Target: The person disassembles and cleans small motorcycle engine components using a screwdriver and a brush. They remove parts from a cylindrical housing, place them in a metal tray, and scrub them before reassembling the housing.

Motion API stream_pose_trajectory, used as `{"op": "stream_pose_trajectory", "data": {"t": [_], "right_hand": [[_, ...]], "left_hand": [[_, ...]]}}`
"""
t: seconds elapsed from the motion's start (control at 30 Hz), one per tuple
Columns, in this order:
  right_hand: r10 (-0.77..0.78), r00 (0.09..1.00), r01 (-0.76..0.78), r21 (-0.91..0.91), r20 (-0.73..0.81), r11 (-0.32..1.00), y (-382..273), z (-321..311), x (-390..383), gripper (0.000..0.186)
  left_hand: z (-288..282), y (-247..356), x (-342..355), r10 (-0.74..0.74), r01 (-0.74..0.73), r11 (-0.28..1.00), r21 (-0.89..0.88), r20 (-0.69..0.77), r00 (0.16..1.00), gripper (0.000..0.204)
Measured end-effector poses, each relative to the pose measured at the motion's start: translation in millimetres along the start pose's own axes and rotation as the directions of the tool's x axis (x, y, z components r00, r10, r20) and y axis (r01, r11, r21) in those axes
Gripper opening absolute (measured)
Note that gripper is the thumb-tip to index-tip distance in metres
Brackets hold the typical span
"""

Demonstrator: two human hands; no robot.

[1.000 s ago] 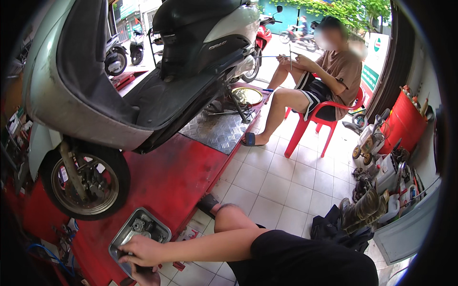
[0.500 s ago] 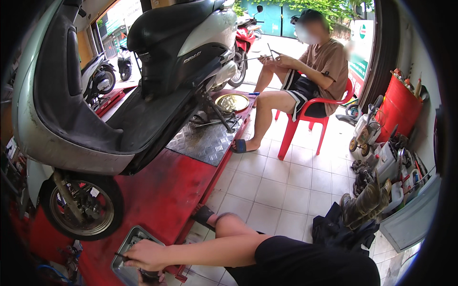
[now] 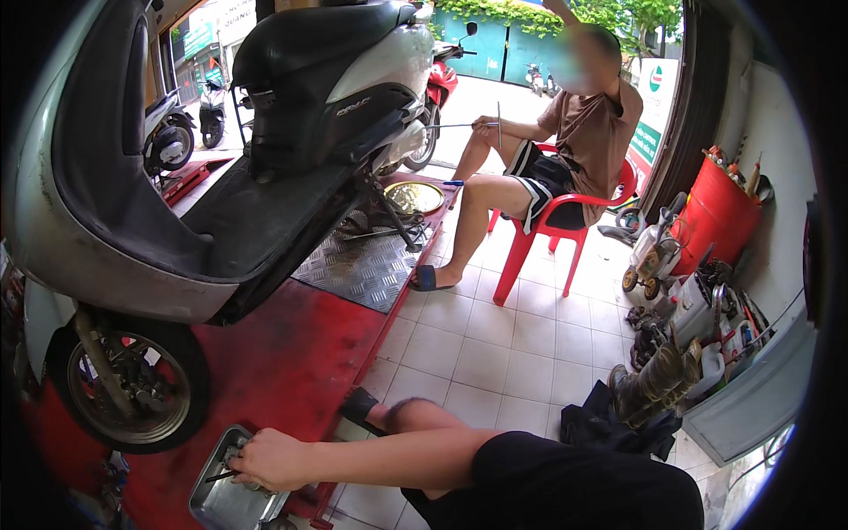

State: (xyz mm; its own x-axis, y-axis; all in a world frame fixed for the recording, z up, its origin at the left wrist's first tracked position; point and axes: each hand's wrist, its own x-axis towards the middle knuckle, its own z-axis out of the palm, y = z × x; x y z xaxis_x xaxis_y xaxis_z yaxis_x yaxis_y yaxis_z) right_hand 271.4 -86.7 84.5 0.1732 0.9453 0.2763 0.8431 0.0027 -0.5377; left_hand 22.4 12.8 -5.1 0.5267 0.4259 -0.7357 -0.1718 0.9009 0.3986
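My right hand [image 3: 272, 459] reaches in from the right over a shallow metal tray [image 3: 212, 510] at the lower left. Its fingers are curled down around something mostly hidden beneath them. Small greyish metal parts [image 3: 233, 454] show by the knuckles, and a thin dark rod [image 3: 221, 477] sticks out to the left under the fingers. What exactly is gripped cannot be made out. The tray rests on a red lift platform [image 3: 265, 353]. My left hand is out of sight; a dark rounded thing [image 3: 281, 523] shows at the lower edge.
A scooter [image 3: 291, 97] stands on the platform, its front wheel [image 3: 132, 380] beside the tray. A round pan [image 3: 413, 198] sits farther back. Another person [image 3: 587, 124] sits on a red chair [image 3: 565, 221], holding a thin metal rod. Boots [image 3: 649, 380] and a red bin [image 3: 715, 212] stand right.
My right hand has shifted over the tray, and my left hand's fingers have dropped out of view. The seated person has raised one arm to the head. The whole view has shifted slightly.
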Motion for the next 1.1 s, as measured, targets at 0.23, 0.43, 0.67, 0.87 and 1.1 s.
{"op": "stream_pose_trajectory", "data": {"t": [0.23,0.43,0.67,0.87,1.1], "right_hand": [[-0.021,0.999,0.019,-0.054,-0.045,0.998,-6.6,0.5,-1.1,0.041],[-0.041,0.998,0.038,-0.069,-0.052,0.997,-7.8,12.4,3.8,0.039],[0.032,0.999,-0.029,-0.071,0.031,0.997,-20.1,7.3,13.8,0.038],[0.026,0.999,-0.028,-0.103,-0.02,0.994,-13.4,13.6,11.7,0.04],[0.064,0.997,-0.058,-0.128,0.04,0.99,-22.5,1.4,18.5,0.04]], "left_hand": [[11.2,2.1,-40.2,-0.025,0.017,0.999,0.051,0.156,0.988,0.066],[13.5,7.7,-47.6,-0.054,0.051,0.999,0.017,0.283,0.958,0.065],[10.7,18.0,-43.1,-0.09,0.146,0.985,-0.089,0.452,0.888,0.054],[25.0,21.7,-46.6,-0.12,0.204,0.971,-0.128,0.477,0.871,0.048],[46.8,19.0,-58.4,-0.055,0.078,0.991,-0.11,0.193,0.98,0.053]]}}
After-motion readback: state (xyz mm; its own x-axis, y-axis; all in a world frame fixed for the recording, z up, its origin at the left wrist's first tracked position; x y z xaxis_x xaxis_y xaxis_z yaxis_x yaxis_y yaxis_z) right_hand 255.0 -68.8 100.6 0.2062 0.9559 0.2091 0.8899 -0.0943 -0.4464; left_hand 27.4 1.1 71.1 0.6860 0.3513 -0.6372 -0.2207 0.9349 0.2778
